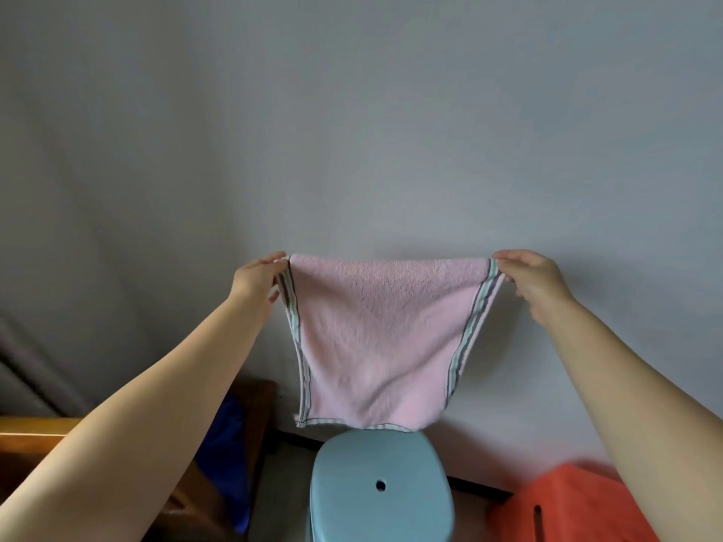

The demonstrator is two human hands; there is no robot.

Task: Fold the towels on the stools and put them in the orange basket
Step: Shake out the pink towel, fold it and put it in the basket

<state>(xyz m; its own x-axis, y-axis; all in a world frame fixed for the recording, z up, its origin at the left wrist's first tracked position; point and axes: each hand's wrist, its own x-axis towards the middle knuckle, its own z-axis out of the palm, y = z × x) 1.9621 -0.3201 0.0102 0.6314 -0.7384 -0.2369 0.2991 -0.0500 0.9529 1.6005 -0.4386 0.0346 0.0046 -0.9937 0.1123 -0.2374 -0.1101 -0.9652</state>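
From the head view, both bare arms reach forward and up, holding a pink towel (375, 338) stretched out in the air in front of a plain grey wall (352, 131). The left hand (260, 281) pinches the towel's upper left corner between thumb and fingertips, right at the striped border. The right hand (534, 281) pinches the upper right corner the same way, its fingers curled round the striped edge. Between the two hands the top edge runs nearly level, sagging a little in the middle, and the cloth hangs down and narrows toward its lower hem.

Below the hands, just under the towel's hem, stands a light blue plastic stool (381, 490) with a small round hole in its seat; the hem hangs just above the far edge of the seat, and I cannot tell whether it touches it. Down beneath the right forearm sits the orange basket (567, 506), partly covered by that arm, with a slot showing in its side. Beneath the left forearm there is dark wooden furniture (258, 408) with something deep blue (227, 459) against it.
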